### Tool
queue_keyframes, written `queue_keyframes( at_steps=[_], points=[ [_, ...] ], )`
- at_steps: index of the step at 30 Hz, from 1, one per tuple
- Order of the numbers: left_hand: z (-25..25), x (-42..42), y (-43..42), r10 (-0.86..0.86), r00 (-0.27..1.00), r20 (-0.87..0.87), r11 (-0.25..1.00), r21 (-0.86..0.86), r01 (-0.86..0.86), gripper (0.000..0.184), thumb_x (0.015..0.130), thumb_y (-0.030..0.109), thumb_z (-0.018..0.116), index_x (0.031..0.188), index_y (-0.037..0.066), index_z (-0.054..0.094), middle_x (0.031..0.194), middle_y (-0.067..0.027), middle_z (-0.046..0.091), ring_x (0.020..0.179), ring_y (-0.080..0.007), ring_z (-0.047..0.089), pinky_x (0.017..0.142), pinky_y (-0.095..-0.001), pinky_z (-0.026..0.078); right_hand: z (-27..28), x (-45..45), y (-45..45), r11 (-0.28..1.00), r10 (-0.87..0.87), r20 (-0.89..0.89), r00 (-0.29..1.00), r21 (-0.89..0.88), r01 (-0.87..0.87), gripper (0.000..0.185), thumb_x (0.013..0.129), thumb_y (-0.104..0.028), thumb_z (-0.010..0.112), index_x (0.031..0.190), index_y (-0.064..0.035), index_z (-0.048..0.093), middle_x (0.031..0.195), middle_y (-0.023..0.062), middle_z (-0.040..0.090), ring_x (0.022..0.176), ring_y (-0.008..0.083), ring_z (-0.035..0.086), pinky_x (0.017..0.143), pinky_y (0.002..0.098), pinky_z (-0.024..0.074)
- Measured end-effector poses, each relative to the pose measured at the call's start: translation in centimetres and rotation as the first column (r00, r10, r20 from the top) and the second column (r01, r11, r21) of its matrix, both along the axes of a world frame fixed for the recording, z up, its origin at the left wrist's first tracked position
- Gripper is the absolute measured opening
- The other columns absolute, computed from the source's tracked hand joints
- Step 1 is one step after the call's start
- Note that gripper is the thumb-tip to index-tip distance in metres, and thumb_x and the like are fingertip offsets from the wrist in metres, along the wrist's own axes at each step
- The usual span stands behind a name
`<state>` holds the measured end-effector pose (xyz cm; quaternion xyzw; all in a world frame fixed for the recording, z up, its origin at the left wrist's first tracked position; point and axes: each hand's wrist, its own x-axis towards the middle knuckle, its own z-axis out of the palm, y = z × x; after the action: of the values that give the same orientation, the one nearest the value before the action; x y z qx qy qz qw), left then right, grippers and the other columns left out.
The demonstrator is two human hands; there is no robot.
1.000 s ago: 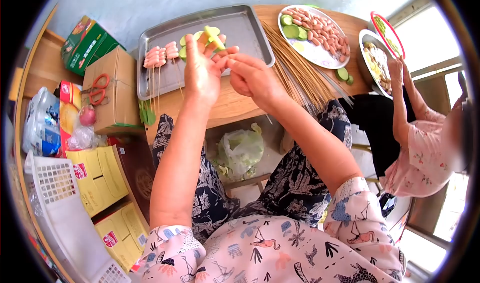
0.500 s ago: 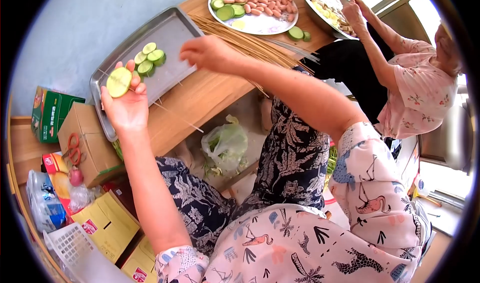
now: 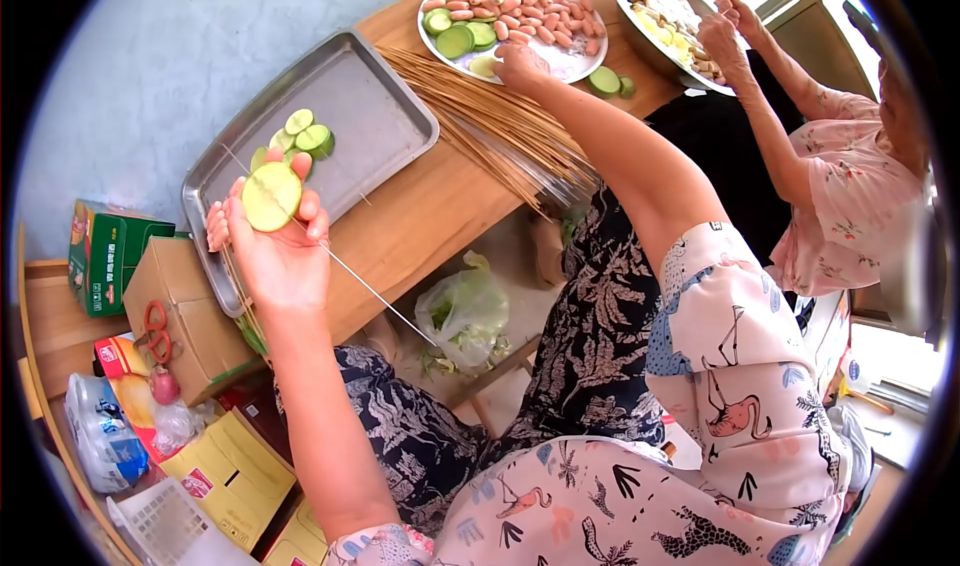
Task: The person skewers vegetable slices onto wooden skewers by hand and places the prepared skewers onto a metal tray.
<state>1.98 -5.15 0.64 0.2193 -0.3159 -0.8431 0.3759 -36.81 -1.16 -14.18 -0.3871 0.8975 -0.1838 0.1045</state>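
Observation:
My left hand (image 3: 285,261) is closed on a thin skewer (image 3: 380,298) that slants down to the right, past my fingers. A round pale-green zucchini slice (image 3: 272,197) is on it, against my fingertips. Behind that hand, several more zucchini slices (image 3: 312,138) sit on a grey metal tray (image 3: 385,106). My right hand (image 3: 524,67) reaches to the near rim of a white plate (image 3: 575,69), beside a pale slice (image 3: 483,67). Its fingers are bent, and I cannot tell whether they grip the slice. Small pink sausages (image 3: 525,11) and green-rimmed slices (image 3: 456,42) fill much of that plate.
Bamboo skewers (image 3: 470,116) lie bundled across the wooden table (image 3: 400,201). Two zucchini pieces (image 3: 604,82) lie right of the plate. A co-worker's hands (image 3: 725,41) are over a metal bowl (image 3: 660,41). Below hangs a plastic bag (image 3: 465,311); boxes (image 3: 185,306) stand left.
My right hand has moved from above the tray to the plate's near rim. My left hand, with skewer and slice, has shifted slightly right and down in view.

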Motion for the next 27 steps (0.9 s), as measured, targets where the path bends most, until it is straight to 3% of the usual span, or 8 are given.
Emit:
queue_keyframes(
  at_steps=[5,7,11,13,15,19,21,27],
  points=[
    [0.2,-0.1,0.1,-0.006,0.999,0.041,1.0,-0.006,0.007,0.049,0.097,0.032,0.03,0.132,0.0,0.042,0.119,-0.0156,0.055,0.069,-0.0144,0.047,0.052,-0.0248,0.039,-0.5,0.1,-1.6,0.996,-0.025,0.031,0.999,0.088,0.023,0.033,0.077,-0.03,0.062,0.102,-0.009,0.065,0.109,0.015,0.062,0.102,0.0301,0.06,0.082,0.0409,0.0485],
    [0.1,-0.1,0.0,-0.024,1.0,0.013,1.0,-0.015,0.025,0.049,0.097,0.032,0.03,0.132,0.0,0.042,0.118,-0.016,0.056,0.069,-0.0147,0.047,0.053,-0.0244,0.038,-0.9,0.0,-1.9,0.998,-0.045,-0.027,0.999,0.03,0.046,0.033,0.075,-0.027,0.064,0.103,-0.0077,0.064,0.109,0.0153,0.062,0.102,0.0306,0.06,0.082,0.0412,0.0489],
    [-0.2,0.0,0.0,-0.031,1.0,-0.004,1.0,-0.003,0.031,0.049,0.097,0.032,0.03,0.132,0.0,0.042,0.118,-0.0161,0.056,0.07,-0.0152,0.047,0.054,-0.0246,0.039,-2.2,-1.9,-1.3,0.954,-0.132,0.273,0.953,-0.227,0.198,0.023,0.07,-0.019,0.072,0.089,-0.0096,0.064,0.096,0.0103,0.066,0.093,0.0285,0.062,0.08,0.0392,0.0493],
    [-0.2,-0.1,-0.1,-0.025,1.0,-0.005,1.0,0.001,0.025,0.049,0.097,0.033,0.031,0.131,-0.001,0.043,0.117,-0.016,0.057,0.07,-0.0156,0.047,0.056,-0.0252,0.04,-1.5,-1.7,-1.4,0.924,-0.144,0.261,0.954,-0.31,0.224,0.022,0.068,-0.017,0.076,0.084,-0.008,0.063,0.087,0.0091,0.066,0.081,0.0236,0.065,0.068,0.0359,0.0516],
    [-0.9,0.1,-0.6,-0.058,0.997,-0.057,0.998,-0.029,0.057,0.049,0.098,0.034,0.031,0.13,0.0,0.044,0.116,-0.0157,0.058,0.072,-0.0165,0.05,0.059,-0.0268,0.042,2.2,0.5,-0.9,0.827,-0.086,0.64,0.764,-0.382,0.413,0.017,0.072,-0.011,0.074,0.084,-0.0059,0.062,0.08,0.008,0.065,0.068,0.017,0.065,0.055,0.0304,0.0502],
    [-1.3,0.2,-0.7,0.0,0.997,-0.08,1.0,-0.026,-0.002,0.05,0.097,0.037,0.032,0.129,0.001,0.046,0.121,-0.014,0.057,0.094,-0.0216,0.058,0.077,-0.0322,0.047,7.9,7.3,0.1,0.797,0.342,0.852,0.397,-0.486,0.358,0.013,0.081,-0.008,0.068,0.09,-0.0064,0.058,0.076,0.0043,0.061,0.061,0.013,0.061,0.051,0.0236,0.0471],
    [-0.7,-0.6,0.0,0.08,0.996,-0.03,0.996,0.039,-0.079,0.051,0.096,0.039,0.032,0.129,0.003,0.047,0.126,-0.0135,0.054,0.107,-0.0244,0.054,0.088,-0.0356,0.044,9.9,11.9,1.1,0.831,0.418,0.881,0.224,-0.47,0.298,0.011,0.084,-0.009,0.066,0.089,-0.0069,0.057,0.076,0.0035,0.06,0.063,0.0125,0.059,0.053,0.0238,0.0467],
    [-1.2,-1.1,1.4,0.066,0.995,-0.069,0.996,0.058,-0.062,0.053,0.097,0.042,0.024,0.128,0.005,0.046,0.126,-0.0132,0.051,0.113,-0.0276,0.049,0.091,-0.0443,0.041,11.7,22.6,3.3,0.879,0.433,0.896,0.098,-0.444,0.172,0.014,0.084,-0.012,0.067,0.092,-0.0074,0.056,0.081,0.0021,0.062,0.065,0.0115,0.06,0.061,0.0239,0.0466]
  ],
)
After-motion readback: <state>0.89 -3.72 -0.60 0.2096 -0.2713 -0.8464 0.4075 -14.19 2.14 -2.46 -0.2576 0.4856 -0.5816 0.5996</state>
